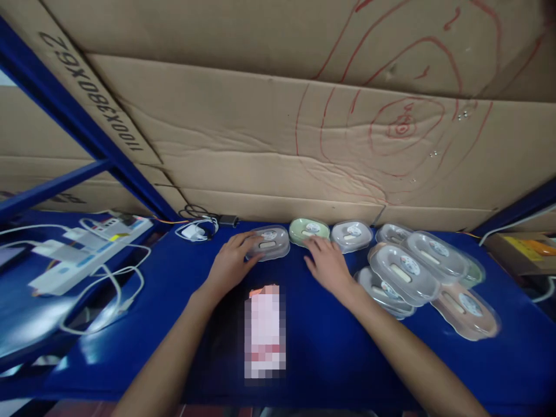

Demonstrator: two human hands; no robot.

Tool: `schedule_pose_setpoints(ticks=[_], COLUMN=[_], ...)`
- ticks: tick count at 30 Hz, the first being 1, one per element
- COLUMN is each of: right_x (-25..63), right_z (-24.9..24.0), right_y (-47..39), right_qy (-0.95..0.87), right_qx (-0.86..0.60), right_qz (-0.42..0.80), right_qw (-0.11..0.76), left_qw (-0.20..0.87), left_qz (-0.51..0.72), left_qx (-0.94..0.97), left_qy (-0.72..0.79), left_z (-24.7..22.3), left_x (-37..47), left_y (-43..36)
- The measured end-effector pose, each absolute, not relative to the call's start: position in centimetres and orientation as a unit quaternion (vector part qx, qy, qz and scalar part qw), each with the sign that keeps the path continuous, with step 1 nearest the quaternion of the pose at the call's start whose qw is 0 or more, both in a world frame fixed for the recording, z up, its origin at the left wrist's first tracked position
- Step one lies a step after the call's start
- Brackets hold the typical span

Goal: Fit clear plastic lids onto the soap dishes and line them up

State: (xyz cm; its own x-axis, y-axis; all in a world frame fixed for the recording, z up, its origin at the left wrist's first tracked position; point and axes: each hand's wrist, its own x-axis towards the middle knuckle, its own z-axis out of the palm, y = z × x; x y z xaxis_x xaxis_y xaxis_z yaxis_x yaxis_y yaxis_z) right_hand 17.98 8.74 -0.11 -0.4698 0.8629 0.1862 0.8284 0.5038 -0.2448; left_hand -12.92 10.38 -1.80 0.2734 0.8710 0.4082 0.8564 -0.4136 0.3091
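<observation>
A grey oval plastic case in a clear shell (274, 245) lies near the back of the blue surface. My left hand (231, 262) is closed around its left end, fingers over the top and thumb at the near edge. Beside it, a similar light green case (302, 227) rests against the cardboard. My right hand (326, 262) has its fingers spread, the tips at the green case's near right edge, and grips nothing visible. Just right of that is a pale grey case (353, 236). Between my forearms lies a pinkish-white packet (264, 330), its details pixelated.
Several more cases (403, 272) are piled loosely on the right, with a pinkish-beige one (471, 313) nearest. A white power strip (65, 269) with cables stands at left, near a white charger (193, 231). A cardboard wall (243, 127) closes off the back.
</observation>
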Motion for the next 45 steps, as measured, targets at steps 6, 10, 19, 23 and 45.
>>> schedule_pose_setpoints(ticks=[6,10,19,23,45], right_x=[17.3,18.5,19.5,17.8,17.1], right_z=[2.1,2.6,5.2,5.4,6.0], right_y=[16.0,16.6,15.8,13.7,12.3], right_qy=[-0.813,-0.833,-0.847,-0.875,-0.887], right_qx=[-0.569,-0.545,-0.521,-0.473,-0.457], right_qz=[0.037,0.057,0.061,0.073,0.071], right_qw=[0.12,0.079,0.087,0.071,-0.003], left_qw=[0.015,0.002,0.027,0.029,-0.038], left_qz=[0.297,0.304,0.2,0.174,0.226], left_qx=[0.773,0.767,0.829,0.837,0.787], left_qy=[0.56,0.565,0.522,0.519,0.573], left_z=[-1.6,-1.7,-1.4,-1.4,-1.8], left_x=[-13.3,-12.9,-10.6,-10.8,-10.4], left_y=[10.9,11.1,9.4,9.5,9.7])
